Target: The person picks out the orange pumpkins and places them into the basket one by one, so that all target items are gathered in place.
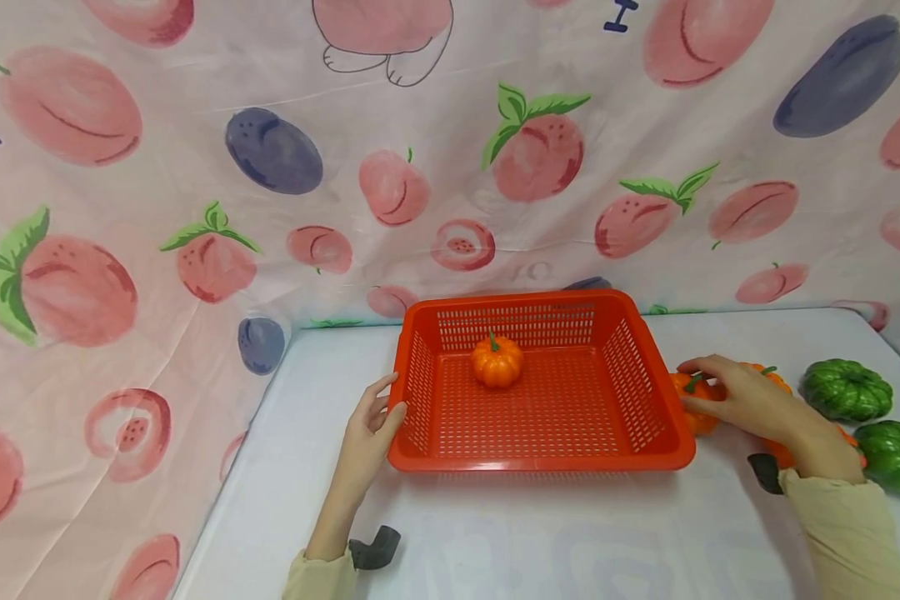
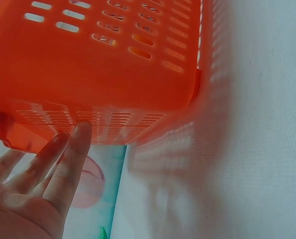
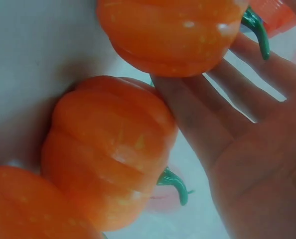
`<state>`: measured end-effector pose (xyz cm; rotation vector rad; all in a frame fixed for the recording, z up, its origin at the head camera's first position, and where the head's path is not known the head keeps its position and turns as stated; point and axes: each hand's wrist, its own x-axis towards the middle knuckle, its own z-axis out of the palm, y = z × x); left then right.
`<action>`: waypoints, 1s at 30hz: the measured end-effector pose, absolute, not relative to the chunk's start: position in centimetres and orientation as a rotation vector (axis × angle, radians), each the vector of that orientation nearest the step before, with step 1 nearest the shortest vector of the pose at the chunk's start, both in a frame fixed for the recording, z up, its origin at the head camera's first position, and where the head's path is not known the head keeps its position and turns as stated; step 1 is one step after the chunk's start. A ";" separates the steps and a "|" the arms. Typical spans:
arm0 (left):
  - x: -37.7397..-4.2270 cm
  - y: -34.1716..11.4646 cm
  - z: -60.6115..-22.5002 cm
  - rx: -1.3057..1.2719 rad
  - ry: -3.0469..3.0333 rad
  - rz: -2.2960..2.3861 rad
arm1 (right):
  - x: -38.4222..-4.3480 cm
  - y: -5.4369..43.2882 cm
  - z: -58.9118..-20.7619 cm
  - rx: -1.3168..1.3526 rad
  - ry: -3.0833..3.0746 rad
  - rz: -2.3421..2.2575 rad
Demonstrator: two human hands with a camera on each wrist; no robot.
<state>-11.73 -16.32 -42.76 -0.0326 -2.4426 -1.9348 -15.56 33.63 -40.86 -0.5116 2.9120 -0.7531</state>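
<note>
A red plastic basket (image 1: pixel 540 462) with slotted walls stands on the white table. My left hand (image 1: pixel 371 429) holds its left rim, thumb over the edge and fingers against the outer wall; in the left wrist view those fingers (image 2: pixel 71 159) reach up to the slots. Inside the basket sits one small orange pumpkin (image 1: pixel 497 363) with a green stem. Just outside the basket's right wall, my right hand (image 1: pixel 757 404) grips another orange pumpkin (image 1: pixel 702 423). The right wrist view shows this held pumpkin (image 3: pixel 173 37) at the top, with fingers behind it.
More orange pumpkins (image 3: pixel 110 149) lie beside and partly under my right hand. Two green pumpkins (image 1: pixel 847 389) (image 1: pixel 896 458) are at the table's right side. A fruit-printed cloth (image 1: pixel 450 167) hangs behind the table and along its left.
</note>
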 end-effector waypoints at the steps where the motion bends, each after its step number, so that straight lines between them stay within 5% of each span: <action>1: -11.7 -16.3 -42.8 -0.030 -2.441 -1.934 | -15.6 33.6 -40.9 -0.506 2.909 -0.751; 30: -11.8 -16.2 -42.7 -0.023 -2.427 -1.969 | -15.9 33.6 -40.9 -0.470 2.851 -0.835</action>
